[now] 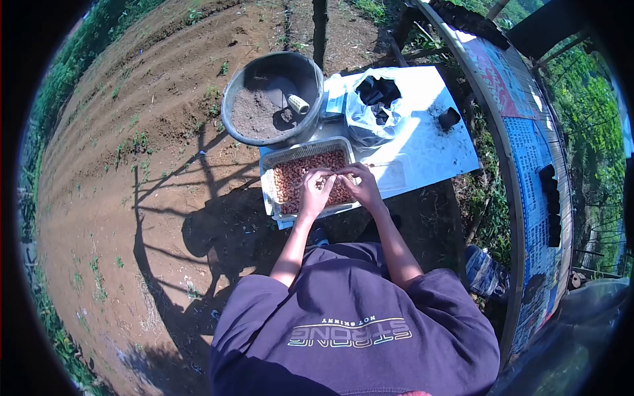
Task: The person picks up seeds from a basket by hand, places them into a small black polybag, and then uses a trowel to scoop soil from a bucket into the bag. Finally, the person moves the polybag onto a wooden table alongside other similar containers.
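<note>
A pale rectangular plastic basket [269,191] holds many small reddish-brown seeds [290,179]. Over its right half my left hand [316,192] and my right hand [361,185] meet at the fingertips. The left fingers are curled in, with small pale bits showing between them that are too small to name. My right thumb and fingers are pinched together against the left ones; whatever they grip is hidden.
Behind the basket stands a large dark tub [228,112] of soil with a pale cup-like scoop [298,104] in it. A white plastic bag [370,129] of black pieces and a small black pot [449,119] stand on the white tabletop [429,155]. A curved wooden-edged panel [505,158] rises at right.
</note>
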Available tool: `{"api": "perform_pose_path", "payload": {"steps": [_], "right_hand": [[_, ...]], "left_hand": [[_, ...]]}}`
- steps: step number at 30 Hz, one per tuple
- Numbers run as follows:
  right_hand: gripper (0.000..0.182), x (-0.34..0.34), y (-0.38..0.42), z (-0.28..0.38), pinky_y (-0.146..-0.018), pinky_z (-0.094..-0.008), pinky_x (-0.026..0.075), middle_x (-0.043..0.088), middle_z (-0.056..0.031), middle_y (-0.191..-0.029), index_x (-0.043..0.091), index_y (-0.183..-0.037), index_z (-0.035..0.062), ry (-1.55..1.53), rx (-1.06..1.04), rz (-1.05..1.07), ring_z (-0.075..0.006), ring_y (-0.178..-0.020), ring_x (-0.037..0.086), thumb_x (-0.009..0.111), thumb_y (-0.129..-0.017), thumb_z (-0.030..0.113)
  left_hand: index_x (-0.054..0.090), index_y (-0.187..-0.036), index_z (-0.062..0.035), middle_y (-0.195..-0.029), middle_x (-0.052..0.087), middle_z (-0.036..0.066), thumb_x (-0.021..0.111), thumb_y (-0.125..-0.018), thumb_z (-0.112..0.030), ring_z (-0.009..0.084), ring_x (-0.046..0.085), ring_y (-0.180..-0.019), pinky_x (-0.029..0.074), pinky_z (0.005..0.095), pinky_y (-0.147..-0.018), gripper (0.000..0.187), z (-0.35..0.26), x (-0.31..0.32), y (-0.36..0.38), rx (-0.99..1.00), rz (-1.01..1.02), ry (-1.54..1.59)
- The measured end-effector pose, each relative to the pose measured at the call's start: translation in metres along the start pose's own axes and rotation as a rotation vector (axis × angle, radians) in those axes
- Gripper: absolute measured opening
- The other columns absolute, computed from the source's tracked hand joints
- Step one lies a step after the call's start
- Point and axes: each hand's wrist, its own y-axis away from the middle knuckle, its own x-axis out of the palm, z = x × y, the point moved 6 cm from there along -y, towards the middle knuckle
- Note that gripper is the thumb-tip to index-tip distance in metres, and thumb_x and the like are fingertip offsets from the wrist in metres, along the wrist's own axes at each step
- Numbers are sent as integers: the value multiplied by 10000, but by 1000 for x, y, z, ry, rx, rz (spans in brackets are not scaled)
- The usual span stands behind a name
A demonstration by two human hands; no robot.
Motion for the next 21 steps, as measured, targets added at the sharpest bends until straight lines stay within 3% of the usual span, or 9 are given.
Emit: {"api": "perform_pose_path", "payload": {"steps": [1, 3, 4, 7, 10, 15, 21], "right_hand": [[176, -4, -1, 0, -916, -381, 446, 666, -100, -987, 745, -979, 73, -40, -23, -18, -253, -982, 609, 755, -834, 172], [171, -17, -1, -2, -918, -384, 449, 666, -94, -994, 747, -975, 79, 33, -3, -17, -257, -1001, 597, 760, -828, 165], [170, -26, -3, -1, -917, -384, 452, 666, -94, -999, 747, -974, 80, 57, -24, -43, -262, -1018, 588, 763, -824, 159], [176, -53, -3, -6, -921, -388, 462, 665, -96, -1030, 751, -972, 84, 71, -1, -99, -286, -1085, 545, 773, -807, 139], [177, -95, -2, -6, -951, -402, 454, 666, -101, -1053, 750, -974, 72, 162, -45, -152, -303, -1093, 533, 767, -810, 135], [147, -166, 5, -34, -956, -406, 440, 654, -93, -1051, 730, -947, 71, 121, -40, -262, -291, -1094, 527, 760, -817, 133], [168, -244, 22, -58, -951, -395, 440, 630, -77, -1048, 708, -962, 86, 92, 40, -284, -281, -1087, 528, 767, -817, 147]], "left_hand": [[703, -957, -27, -1042, 685, 114, 720, -874, -133, 257, 654, -984, 521, 368, -857, 135, 6, 7, 0, -66, -3, 60], [703, -965, -30, -1049, 684, 111, 725, -868, -124, 258, 652, -996, 522, 369, -856, 137, -4, 16, -4, 65, -25, -50], [704, -966, -33, -1049, 685, 103, 729, -862, -117, 260, 648, -1005, 514, 372, -872, 135, -6, 23, -5, 1, -10, -17], [706, -957, -44, -1013, 679, 99, 738, -852, -112, 274, 639, -973, 495, 383, -874, 130, -25, 47, -17, 99, -26, -56], [706, -981, -65, -999, 673, 100, 744, -848, -123, 275, 628, -968, 494, 389, -844, 150, -43, 82, -25, -33, 41, -49], [678, -1019, -48, -1029, 671, 94, 701, -889, -116, 250, 625, -956, 507, 359, -787, 149, -72, 159, -34, 57, 79, 2], [675, -1013, -39, -1034, 679, 96, 682, -910, -140, 252, 640, -984, 527, 354, -768, 144, -113, 238, -39, -66, 158, 21]]}}
